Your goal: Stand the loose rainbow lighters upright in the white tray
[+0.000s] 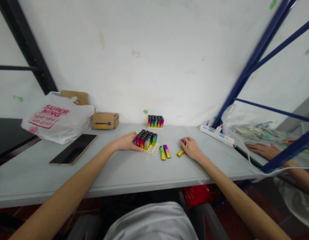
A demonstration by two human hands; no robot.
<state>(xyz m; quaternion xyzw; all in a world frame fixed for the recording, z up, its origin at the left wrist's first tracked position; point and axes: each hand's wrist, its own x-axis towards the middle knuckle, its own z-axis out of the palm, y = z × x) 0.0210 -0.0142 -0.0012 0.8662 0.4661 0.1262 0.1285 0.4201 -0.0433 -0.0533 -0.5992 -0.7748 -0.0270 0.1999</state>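
Observation:
My left hand (129, 141) grips the left side of a pale holed tray (154, 149), thumb in front and fingers behind. Upright lighters (146, 139) in many colours with black tops fill most of it; a few holes at its right front corner show bare. Two lighters lie on the table just right of the tray, a green and yellow lighter (162, 153) and a pink and yellow lighter (166, 151). Farther right, my right hand (190, 147) has its fingers closed over a yellow lighter (180, 153), whose upper part they partly hide.
Against the wall stands a second batch of lighters (155, 121). A phone (74, 149), a plastic bag (57, 116) and a cardboard box (105, 120) are on the left. On the right are a power strip (216, 135), a blue frame (244, 76) and another person's hand (264, 150).

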